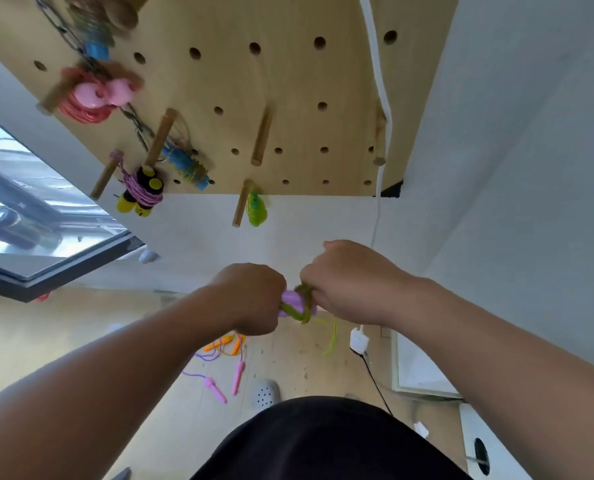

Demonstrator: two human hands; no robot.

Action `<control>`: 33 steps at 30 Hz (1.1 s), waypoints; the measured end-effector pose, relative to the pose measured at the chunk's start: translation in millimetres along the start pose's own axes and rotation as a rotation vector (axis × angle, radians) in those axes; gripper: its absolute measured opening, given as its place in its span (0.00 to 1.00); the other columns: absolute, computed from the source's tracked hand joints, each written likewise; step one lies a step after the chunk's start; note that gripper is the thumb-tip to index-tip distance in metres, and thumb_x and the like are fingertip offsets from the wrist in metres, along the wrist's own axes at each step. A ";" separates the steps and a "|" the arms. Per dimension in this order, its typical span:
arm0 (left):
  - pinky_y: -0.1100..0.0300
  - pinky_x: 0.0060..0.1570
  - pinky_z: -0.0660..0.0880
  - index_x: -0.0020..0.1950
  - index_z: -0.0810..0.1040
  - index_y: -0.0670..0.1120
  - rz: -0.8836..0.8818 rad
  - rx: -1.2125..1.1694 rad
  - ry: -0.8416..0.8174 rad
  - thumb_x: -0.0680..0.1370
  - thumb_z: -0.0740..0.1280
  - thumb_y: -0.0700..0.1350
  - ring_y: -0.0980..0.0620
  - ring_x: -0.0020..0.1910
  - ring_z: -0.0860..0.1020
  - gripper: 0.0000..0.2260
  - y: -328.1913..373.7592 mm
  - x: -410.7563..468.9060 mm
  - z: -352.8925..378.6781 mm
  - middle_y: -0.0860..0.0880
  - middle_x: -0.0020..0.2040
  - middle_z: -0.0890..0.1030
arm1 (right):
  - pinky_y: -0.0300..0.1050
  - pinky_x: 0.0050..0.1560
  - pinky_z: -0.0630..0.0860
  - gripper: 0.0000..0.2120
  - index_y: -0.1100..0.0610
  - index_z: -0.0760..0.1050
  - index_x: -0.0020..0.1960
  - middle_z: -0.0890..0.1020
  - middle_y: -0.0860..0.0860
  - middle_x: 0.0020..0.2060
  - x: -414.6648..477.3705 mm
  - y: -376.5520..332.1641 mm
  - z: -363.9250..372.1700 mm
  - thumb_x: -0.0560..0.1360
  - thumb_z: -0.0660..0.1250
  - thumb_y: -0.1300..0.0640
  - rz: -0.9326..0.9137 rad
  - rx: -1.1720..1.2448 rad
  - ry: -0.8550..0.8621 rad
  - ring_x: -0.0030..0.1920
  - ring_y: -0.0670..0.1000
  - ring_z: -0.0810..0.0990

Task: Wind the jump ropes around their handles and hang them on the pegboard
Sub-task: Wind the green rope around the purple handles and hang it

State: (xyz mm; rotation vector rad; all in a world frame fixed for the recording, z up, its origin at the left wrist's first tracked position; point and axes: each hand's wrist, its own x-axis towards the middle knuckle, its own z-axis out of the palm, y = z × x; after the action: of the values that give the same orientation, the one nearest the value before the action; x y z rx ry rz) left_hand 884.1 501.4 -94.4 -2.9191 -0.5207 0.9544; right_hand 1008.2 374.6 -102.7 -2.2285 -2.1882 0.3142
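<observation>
The person wears a black top (326,445) (plain fabric), forearms (122,368) bare.

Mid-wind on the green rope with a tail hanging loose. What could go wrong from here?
1. The loose tail dangles below the right hand; if it is not tucked in, the green rope may unwind off the handles that the left hand grips.
2. The orange jump rope and the pink-handled jump rope lie loose on the floor near the feet: a step toward the pegboard could snag them.
</observation>
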 end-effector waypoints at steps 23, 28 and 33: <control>0.60 0.29 0.63 0.37 0.71 0.43 -0.013 -1.364 0.202 0.66 0.72 0.39 0.50 0.25 0.67 0.09 -74.9 -56.0 21.5 0.48 0.26 0.70 | 0.33 0.36 0.70 0.08 0.58 0.83 0.49 0.78 0.50 0.43 12.7 -105.9 10.3 0.79 0.69 0.54 0.326 0.337 0.978 0.37 0.43 0.72; 0.53 0.33 0.63 0.33 0.70 0.44 0.028 -1.614 0.121 0.59 0.69 0.40 0.46 0.30 0.66 0.09 -104.3 -64.7 39.2 0.43 0.29 0.69 | 0.45 0.32 0.71 0.13 0.45 0.70 0.44 0.77 0.42 0.33 28.4 -138.6 8.6 0.79 0.55 0.38 0.634 0.570 0.749 0.33 0.46 0.75; 0.59 0.28 0.66 0.36 0.68 0.44 0.315 -1.924 -0.230 0.61 0.66 0.34 0.48 0.26 0.66 0.10 -114.4 -79.1 51.9 0.45 0.31 0.66 | 0.35 0.33 0.66 0.09 0.36 0.70 0.57 0.72 0.43 0.28 41.1 -149.9 9.5 0.78 0.57 0.40 0.518 0.854 0.713 0.31 0.45 0.71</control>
State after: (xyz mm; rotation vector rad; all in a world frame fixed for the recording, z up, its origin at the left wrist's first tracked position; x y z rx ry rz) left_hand 759.3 579.9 -76.9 -4.5384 -1.8962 1.1028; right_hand 858.8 418.2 -96.5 -1.8980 -0.8650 0.3006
